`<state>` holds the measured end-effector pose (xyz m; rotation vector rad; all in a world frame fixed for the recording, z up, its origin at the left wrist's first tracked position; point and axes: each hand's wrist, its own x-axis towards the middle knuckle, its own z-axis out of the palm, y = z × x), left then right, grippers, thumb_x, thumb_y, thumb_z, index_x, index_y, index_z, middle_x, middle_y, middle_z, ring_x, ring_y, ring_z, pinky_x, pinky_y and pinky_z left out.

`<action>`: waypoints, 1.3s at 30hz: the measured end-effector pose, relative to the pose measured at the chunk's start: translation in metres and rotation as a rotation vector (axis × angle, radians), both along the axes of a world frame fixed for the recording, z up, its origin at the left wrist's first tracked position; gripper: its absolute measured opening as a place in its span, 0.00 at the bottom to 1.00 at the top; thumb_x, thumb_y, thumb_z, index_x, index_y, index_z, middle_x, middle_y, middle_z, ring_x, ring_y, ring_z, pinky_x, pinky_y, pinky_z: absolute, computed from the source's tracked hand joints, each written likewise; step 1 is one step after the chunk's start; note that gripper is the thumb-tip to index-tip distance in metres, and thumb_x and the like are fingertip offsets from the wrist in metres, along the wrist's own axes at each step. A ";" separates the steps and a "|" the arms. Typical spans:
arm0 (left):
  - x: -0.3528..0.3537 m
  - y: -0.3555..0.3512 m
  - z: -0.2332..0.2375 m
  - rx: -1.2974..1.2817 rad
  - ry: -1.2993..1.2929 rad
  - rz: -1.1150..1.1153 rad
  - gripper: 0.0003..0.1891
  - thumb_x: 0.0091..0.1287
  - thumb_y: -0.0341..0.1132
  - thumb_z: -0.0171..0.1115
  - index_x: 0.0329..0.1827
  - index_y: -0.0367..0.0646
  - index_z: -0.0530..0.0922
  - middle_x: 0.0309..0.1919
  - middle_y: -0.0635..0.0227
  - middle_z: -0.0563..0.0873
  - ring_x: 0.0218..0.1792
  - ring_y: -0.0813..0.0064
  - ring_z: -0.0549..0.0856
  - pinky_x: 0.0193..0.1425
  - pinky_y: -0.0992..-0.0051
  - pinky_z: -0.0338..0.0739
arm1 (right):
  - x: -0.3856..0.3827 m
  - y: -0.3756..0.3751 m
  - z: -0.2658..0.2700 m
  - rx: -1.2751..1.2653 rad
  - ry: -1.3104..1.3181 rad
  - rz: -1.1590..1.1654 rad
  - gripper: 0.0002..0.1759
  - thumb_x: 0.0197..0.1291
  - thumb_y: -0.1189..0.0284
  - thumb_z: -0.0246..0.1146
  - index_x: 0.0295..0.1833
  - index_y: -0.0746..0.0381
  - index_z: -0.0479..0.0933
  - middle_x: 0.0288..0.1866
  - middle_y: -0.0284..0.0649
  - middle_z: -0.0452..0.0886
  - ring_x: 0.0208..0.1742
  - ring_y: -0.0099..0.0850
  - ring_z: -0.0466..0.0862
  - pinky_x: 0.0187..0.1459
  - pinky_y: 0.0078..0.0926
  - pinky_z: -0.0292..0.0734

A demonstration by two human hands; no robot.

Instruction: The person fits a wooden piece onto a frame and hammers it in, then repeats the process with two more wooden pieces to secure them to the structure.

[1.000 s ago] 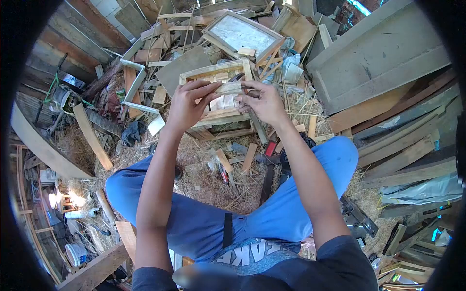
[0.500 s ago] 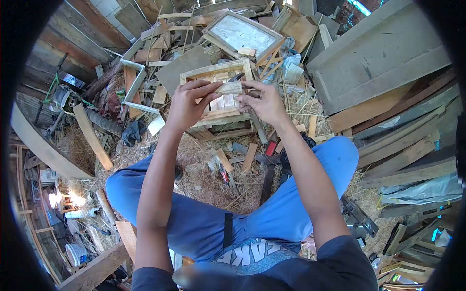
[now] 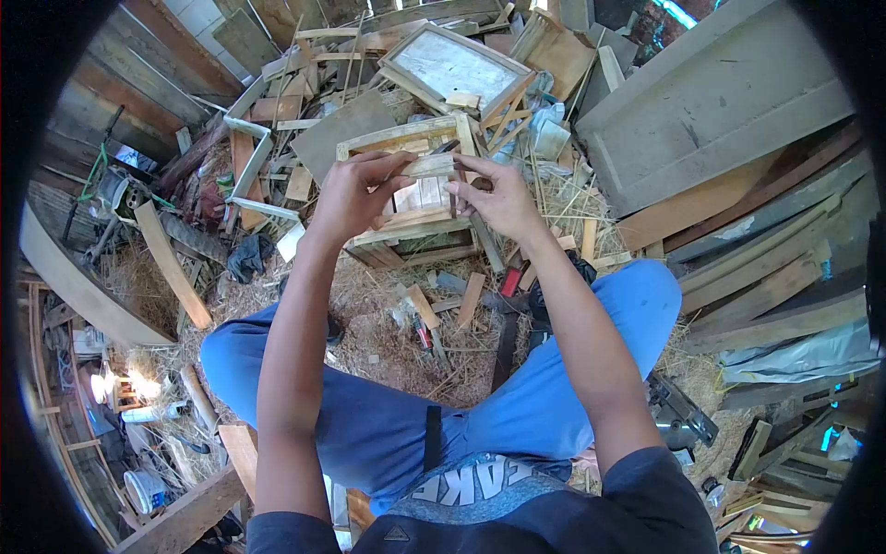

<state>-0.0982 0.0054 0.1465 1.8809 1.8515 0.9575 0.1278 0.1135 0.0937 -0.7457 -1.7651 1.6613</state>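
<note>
Between both hands is a small pale wooden block, held up in front of a wooden box frame. My left hand has its fingers closed on the block's left end. At the right end, my right hand pinches it between thumb and fingers. A dark, narrow object shows just behind the block's upper edge. Inside the frame, paler wooden slats show below the block.
Scrap wood surrounds a glazed frame at the back. A large grey panel leans at right. On the straw-covered ground lie a red-handled tool, small offcuts and a saw-like dark blade. Curved boards stand at left.
The view has shifted slightly, so the surroundings sit a little further left. Both hands keep hold of the wooden block, which is turned slightly, with its right end now higher.
</note>
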 end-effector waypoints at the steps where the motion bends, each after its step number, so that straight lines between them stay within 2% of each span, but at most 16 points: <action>1: 0.000 0.001 -0.001 -0.022 0.027 0.007 0.19 0.70 0.30 0.73 0.64 0.39 0.86 0.43 0.65 0.90 0.37 0.83 0.84 0.43 0.74 0.81 | 0.002 -0.001 0.001 0.001 0.010 0.007 0.26 0.69 0.75 0.72 0.71 0.67 0.79 0.47 0.40 0.88 0.30 0.19 0.83 0.34 0.22 0.84; 2: 0.000 0.002 -0.001 -0.019 0.027 0.003 0.19 0.70 0.30 0.73 0.64 0.39 0.86 0.43 0.65 0.90 0.37 0.83 0.84 0.43 0.74 0.81 | 0.004 -0.002 0.003 0.002 0.020 0.015 0.26 0.70 0.74 0.71 0.72 0.65 0.78 0.50 0.40 0.88 0.31 0.19 0.82 0.34 0.22 0.83; 4: 0.001 0.002 0.000 -0.039 -0.030 0.045 0.20 0.67 0.41 0.75 0.61 0.47 0.88 0.42 0.62 0.90 0.36 0.61 0.90 0.43 0.64 0.83 | 0.010 -0.002 0.003 -0.014 0.014 -0.014 0.27 0.71 0.75 0.69 0.74 0.65 0.76 0.51 0.39 0.89 0.33 0.19 0.84 0.35 0.21 0.84; 6: 0.002 0.000 0.003 -0.042 -0.023 0.050 0.20 0.68 0.41 0.75 0.61 0.47 0.88 0.42 0.62 0.90 0.36 0.61 0.90 0.43 0.64 0.83 | 0.021 0.001 -0.002 -0.034 0.005 -0.046 0.27 0.73 0.75 0.68 0.76 0.64 0.74 0.53 0.38 0.89 0.36 0.19 0.85 0.35 0.21 0.84; 10: 0.002 0.001 0.002 0.005 0.007 0.023 0.19 0.68 0.40 0.75 0.61 0.46 0.88 0.42 0.62 0.90 0.36 0.63 0.90 0.43 0.66 0.82 | 0.053 0.006 -0.008 -0.033 0.004 -0.209 0.25 0.75 0.71 0.67 0.73 0.63 0.77 0.49 0.39 0.88 0.31 0.21 0.84 0.34 0.23 0.83; 12: 0.004 -0.003 0.001 0.003 -0.048 0.021 0.19 0.69 0.38 0.74 0.61 0.45 0.88 0.43 0.62 0.90 0.35 0.66 0.90 0.42 0.67 0.82 | 0.073 0.002 -0.008 -0.061 -0.059 -0.282 0.23 0.76 0.70 0.66 0.72 0.63 0.78 0.42 0.37 0.86 0.30 0.22 0.85 0.32 0.23 0.82; 15: 0.005 -0.003 -0.001 -0.004 -0.112 0.020 0.19 0.69 0.31 0.74 0.63 0.43 0.87 0.44 0.63 0.90 0.34 0.77 0.87 0.41 0.72 0.82 | 0.103 0.003 -0.031 -0.090 -0.195 -0.324 0.21 0.75 0.68 0.67 0.69 0.63 0.81 0.41 0.37 0.87 0.30 0.22 0.85 0.32 0.23 0.81; 19: 0.006 -0.003 -0.002 0.001 -0.100 -0.010 0.19 0.69 0.31 0.73 0.63 0.42 0.87 0.47 0.63 0.91 0.33 0.78 0.86 0.40 0.73 0.82 | 0.153 0.001 -0.089 0.021 -0.478 -0.363 0.18 0.72 0.67 0.68 0.60 0.66 0.86 0.44 0.46 0.92 0.36 0.30 0.90 0.40 0.30 0.84; 20: 0.008 -0.004 0.001 -0.008 -0.073 0.015 0.19 0.70 0.31 0.73 0.63 0.43 0.87 0.47 0.63 0.91 0.35 0.79 0.86 0.41 0.73 0.82 | 0.166 0.000 -0.103 -0.060 -0.557 -0.387 0.17 0.70 0.66 0.68 0.57 0.66 0.87 0.46 0.52 0.92 0.43 0.39 0.92 0.47 0.35 0.85; 24: 0.003 -0.001 -0.001 0.002 -0.020 0.021 0.19 0.70 0.32 0.73 0.64 0.44 0.87 0.49 0.64 0.92 0.39 0.81 0.88 0.42 0.75 0.82 | 0.216 -0.003 -0.206 -0.009 -0.724 -0.521 0.16 0.73 0.65 0.66 0.58 0.63 0.88 0.39 0.43 0.91 0.33 0.30 0.89 0.36 0.29 0.84; 26: 0.005 -0.001 0.002 0.001 0.018 0.011 0.20 0.70 0.31 0.73 0.65 0.43 0.86 0.49 0.63 0.92 0.38 0.81 0.87 0.43 0.76 0.82 | 0.225 -0.019 -0.225 0.073 -0.909 -0.603 0.13 0.69 0.69 0.66 0.53 0.61 0.90 0.46 0.49 0.92 0.44 0.41 0.92 0.50 0.38 0.86; 27: 0.006 -0.002 0.001 -0.005 0.014 0.011 0.20 0.70 0.31 0.73 0.65 0.43 0.86 0.49 0.63 0.92 0.38 0.81 0.87 0.43 0.76 0.82 | 0.224 -0.029 -0.224 0.068 -0.914 -0.600 0.13 0.69 0.69 0.66 0.53 0.61 0.90 0.46 0.49 0.92 0.44 0.41 0.92 0.50 0.38 0.86; 29: 0.005 -0.001 -0.002 0.016 -0.037 0.021 0.20 0.70 0.31 0.73 0.65 0.43 0.86 0.48 0.62 0.92 0.38 0.82 0.86 0.45 0.75 0.81 | 0.212 -0.043 -0.217 -0.128 -1.144 -0.667 0.14 0.64 0.74 0.64 0.50 0.60 0.91 0.50 0.52 0.91 0.54 0.48 0.90 0.62 0.42 0.82; 34: 0.006 -0.002 0.004 -0.079 0.094 0.064 0.21 0.70 0.27 0.70 0.66 0.42 0.85 0.45 0.65 0.91 0.39 0.81 0.84 0.48 0.75 0.80 | 0.227 -0.056 -0.252 -0.209 -1.197 -0.714 0.21 0.58 0.80 0.63 0.57 0.59 0.89 0.60 0.51 0.88 0.63 0.47 0.87 0.67 0.41 0.79; 36: 0.005 -0.001 0.001 -0.047 0.059 0.037 0.21 0.70 0.26 0.70 0.66 0.42 0.85 0.45 0.64 0.90 0.39 0.80 0.84 0.48 0.75 0.80 | 0.233 -0.059 -0.268 0.038 -1.057 -0.777 0.27 0.58 0.83 0.62 0.63 0.58 0.86 0.68 0.49 0.84 0.68 0.47 0.83 0.70 0.40 0.77; 39: 0.004 -0.003 -0.001 0.002 0.048 -0.002 0.22 0.70 0.24 0.68 0.67 0.40 0.84 0.47 0.62 0.89 0.41 0.79 0.83 0.51 0.76 0.80 | 0.242 -0.062 -0.271 0.171 -0.944 -0.691 0.31 0.58 0.82 0.64 0.69 0.56 0.82 0.71 0.43 0.81 0.68 0.49 0.81 0.71 0.43 0.76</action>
